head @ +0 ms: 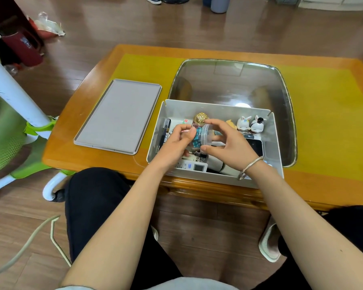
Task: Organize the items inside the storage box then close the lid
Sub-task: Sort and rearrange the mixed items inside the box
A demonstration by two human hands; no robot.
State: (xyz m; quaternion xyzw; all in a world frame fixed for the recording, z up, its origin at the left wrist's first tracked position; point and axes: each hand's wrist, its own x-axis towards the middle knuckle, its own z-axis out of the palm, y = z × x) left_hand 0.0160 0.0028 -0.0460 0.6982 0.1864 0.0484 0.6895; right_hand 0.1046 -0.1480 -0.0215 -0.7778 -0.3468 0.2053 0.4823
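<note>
A grey open storage box (155,130) stands at the table's near edge. Its flat grey lid (117,116) lies on the table to the left. Over the box, both hands hold a small clear jar (203,135) lying on its side, with blue pieces inside. My left hand (176,141) grips its left end, and my right hand (226,147) curls round its lidded end. In the box I see a gold-topped bottle (201,118), two white bunny figures (250,124), a black pen (166,130), a white remote (194,166) and a dark phone (255,146).
The wooden table (323,114) has a yellow mat and a glass inset (228,84) behind the box. A green and white chair (13,122) stands at the left. My knees sit under the table's near edge. A cable lies on the floor at the lower left.
</note>
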